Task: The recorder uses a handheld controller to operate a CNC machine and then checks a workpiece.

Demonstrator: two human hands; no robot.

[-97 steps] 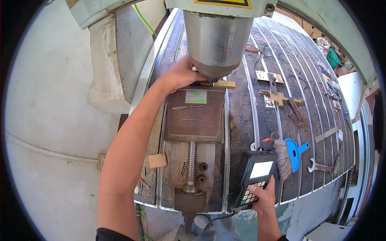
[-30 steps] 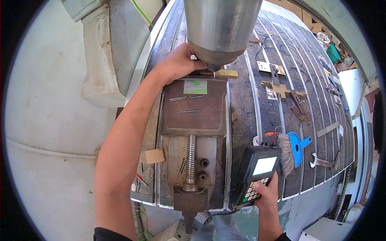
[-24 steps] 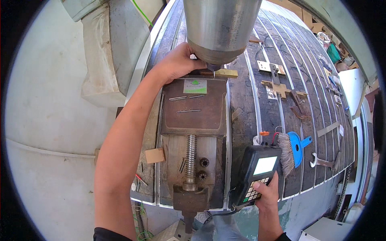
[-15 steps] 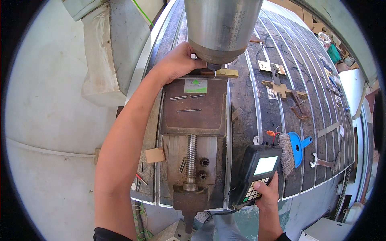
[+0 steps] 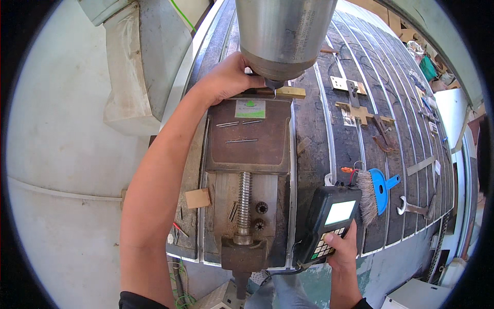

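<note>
My right hand holds a black handheld controller with a lit screen and a keypad, its thumb resting on the keys. My left hand reaches to the tip of a large metal spindle. Its thumb points at the small dark tool holder under the spindle; the fingers are curled and partly hidden behind it, so what they grip cannot be made out. Just below lies a brass bar at the far end of a machine vise. Several thin metal cutters lie on the vise's top.
The vise's threaded screw runs toward me, with two dark collets beside it. A wooden block lies to the left. On the slotted table at right are a blue-handled brush, an open-end wrench and brass clamp pieces.
</note>
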